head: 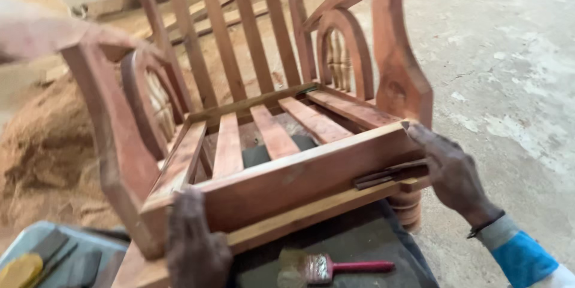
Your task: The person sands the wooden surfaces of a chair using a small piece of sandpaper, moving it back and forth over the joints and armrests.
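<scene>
A: Head view, single frame. The wooden chair frame filled the centre of the picture, unfinished reddish wood, back slats running to the top edge, seat slats open. Its front rail lay across the lower middle, long axis running from lower left up to centre right.

B: Hands?

A: The left hand sat at lower centre-left, fingers wrapped over the front rail near the left front corner; closed on the wood. The right hand was at centre right, fingers pressed to the rail's right end, just beside a thin dark strip lying along the rail face. Whether that hand pinched the strip or only pressed it was not resolvable. The hands stood well apart, one at each end of the rail.

B: Which was nearer the strip?

A: The right hand, touching or nearly so. The left was well apart from it, along the same axis.

B: Surroundings?

A: A paintbrush with a red handle lay at bottom centre, below the rail, between the two hands and touched by neither. A sawdust heap lay at the left; concrete floor at the right. A grey tray sat in the lower left corner, contents blurred.
</scene>
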